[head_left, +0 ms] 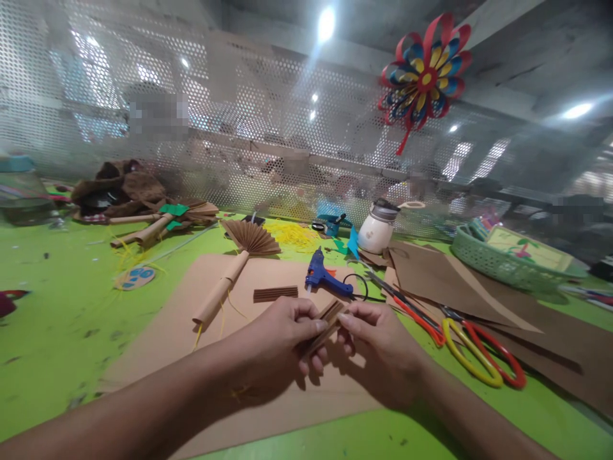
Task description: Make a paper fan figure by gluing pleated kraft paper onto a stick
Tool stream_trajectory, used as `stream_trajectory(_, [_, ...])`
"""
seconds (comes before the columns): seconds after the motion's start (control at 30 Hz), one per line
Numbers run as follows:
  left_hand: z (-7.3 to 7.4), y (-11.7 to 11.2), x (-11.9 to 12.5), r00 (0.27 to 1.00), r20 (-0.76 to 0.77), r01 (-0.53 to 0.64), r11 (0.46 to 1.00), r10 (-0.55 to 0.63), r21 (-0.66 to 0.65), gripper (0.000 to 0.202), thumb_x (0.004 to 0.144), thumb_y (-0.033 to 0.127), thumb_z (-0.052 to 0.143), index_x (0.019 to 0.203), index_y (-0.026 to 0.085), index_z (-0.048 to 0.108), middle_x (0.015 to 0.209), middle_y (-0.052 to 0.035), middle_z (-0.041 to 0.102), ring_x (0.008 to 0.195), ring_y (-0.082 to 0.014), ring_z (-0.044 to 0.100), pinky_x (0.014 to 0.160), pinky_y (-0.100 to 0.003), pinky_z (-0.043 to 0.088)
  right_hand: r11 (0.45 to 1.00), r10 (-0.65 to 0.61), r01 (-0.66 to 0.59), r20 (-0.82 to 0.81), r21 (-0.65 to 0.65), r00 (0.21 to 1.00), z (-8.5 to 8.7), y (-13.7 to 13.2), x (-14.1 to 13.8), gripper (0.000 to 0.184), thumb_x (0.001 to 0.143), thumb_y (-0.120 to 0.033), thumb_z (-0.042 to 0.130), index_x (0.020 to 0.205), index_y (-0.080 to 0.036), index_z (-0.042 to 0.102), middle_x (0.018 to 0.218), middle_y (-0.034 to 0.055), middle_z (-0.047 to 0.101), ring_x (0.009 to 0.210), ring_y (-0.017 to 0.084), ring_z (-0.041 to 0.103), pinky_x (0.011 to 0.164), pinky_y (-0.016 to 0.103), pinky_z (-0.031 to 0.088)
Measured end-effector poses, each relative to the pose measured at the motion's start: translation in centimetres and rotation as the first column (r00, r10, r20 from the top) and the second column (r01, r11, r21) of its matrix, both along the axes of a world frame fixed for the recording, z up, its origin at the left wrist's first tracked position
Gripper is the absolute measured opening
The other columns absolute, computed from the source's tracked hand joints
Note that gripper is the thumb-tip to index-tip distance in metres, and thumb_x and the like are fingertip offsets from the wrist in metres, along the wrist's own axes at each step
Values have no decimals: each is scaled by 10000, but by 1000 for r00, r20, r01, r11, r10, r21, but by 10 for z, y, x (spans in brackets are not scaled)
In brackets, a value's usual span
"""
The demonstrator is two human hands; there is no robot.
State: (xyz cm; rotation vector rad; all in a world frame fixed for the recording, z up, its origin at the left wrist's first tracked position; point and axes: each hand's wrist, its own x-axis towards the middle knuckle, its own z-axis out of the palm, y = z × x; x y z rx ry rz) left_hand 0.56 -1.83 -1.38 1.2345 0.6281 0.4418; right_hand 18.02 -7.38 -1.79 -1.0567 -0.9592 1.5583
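Observation:
Between my two hands is a pleated strip of brown paper (322, 332), tilted up to the right. My left hand (290, 329) grips its lower left part, thumb on top and fingers beneath. My right hand (373, 329) pinches the upper right end between thumb and fingers. Just beyond my left hand, a second folded paper strip (275, 294) lies on a large tan paper sheet (268, 421). A blue glue gun (328, 276) rests past my hands. To the left lies a rolled paper tube (220, 287) with a pleated fan (251, 236) at its top and yellow string.
Scissors with yellow and red handles (483, 358) and an orange-handled cutter (421, 319) lie at right by brown paper sheets (445, 287). Farther back are a white jar (377, 230), green basket (507, 262), yellow shreds (287, 237) and a brown cloth bundle (119, 188). A perforated screen (268, 160) stands behind.

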Motion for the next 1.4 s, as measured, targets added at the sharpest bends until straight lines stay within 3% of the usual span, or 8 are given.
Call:
stream_trajectory(0.2, [-2, 6, -1, 1000, -4, 23, 999, -23, 39, 369, 752, 476, 629, 851, 121, 623, 640, -61, 653, 514, -146, 589, 481, -249, 440, 999, 33, -33, 26, 14, 999, 1, 1, 2, 157, 797, -288, 668, 721, -166, 605, 637, -2, 548, 598, 118, 483, 539, 262, 402])
stream_trajectory(0.37, [-10, 13, 3, 993, 12, -115, 981, 115, 153, 300, 695, 413, 691, 787, 132, 643, 713, -53, 681, 648, -181, 615, 585, -262, 447, 999, -5, 0, 120, 45, 993, 0, 5, 6, 155, 772, -261, 674, 677, -167, 596, 566, -11, 547, 524, 98, 443, 505, 245, 352])
stream_trajectory(0.63, [9, 12, 1, 978, -1, -204, 953, 210, 223, 187, 708, 346, 645, 729, 161, 641, 697, 9, 645, 643, -143, 556, 634, -246, 416, 989, -25, -18, 280, 149, 960, -2, 7, 10, 254, 789, -247, 630, 562, -156, 563, 489, -23, 529, 450, 81, 423, 471, 244, 282])
stream_trajectory(0.8, [9, 14, -3, 956, -65, -252, 917, 285, 311, 203, 732, 353, 633, 713, 151, 636, 694, 1, 624, 639, -137, 531, 617, -238, 398, 983, 1, -54, 292, 174, 956, -2, 7, 11, 256, 797, -260, 634, 572, -154, 576, 486, -22, 534, 444, 83, 424, 472, 246, 277])
stream_trajectory(1.13, [13, 0, -1, 907, 4, -414, 890, 421, 190, 284, 733, 448, 615, 736, 164, 601, 671, -7, 649, 655, -182, 599, 624, -276, 444, 994, 37, -61, 240, 93, 970, -6, 5, 5, 294, 812, -333, 653, 602, -160, 541, 507, -34, 506, 445, 70, 398, 458, 231, 286])
stream_trajectory(1.4, [9, -2, 2, 912, 64, -410, 904, 405, 122, 241, 755, 405, 623, 743, 171, 570, 705, -3, 633, 706, -186, 613, 672, -294, 464, 997, 64, -70, 148, 39, 987, -7, 5, 7, 264, 821, -322, 657, 642, -165, 542, 528, -35, 507, 456, 75, 411, 469, 240, 312])
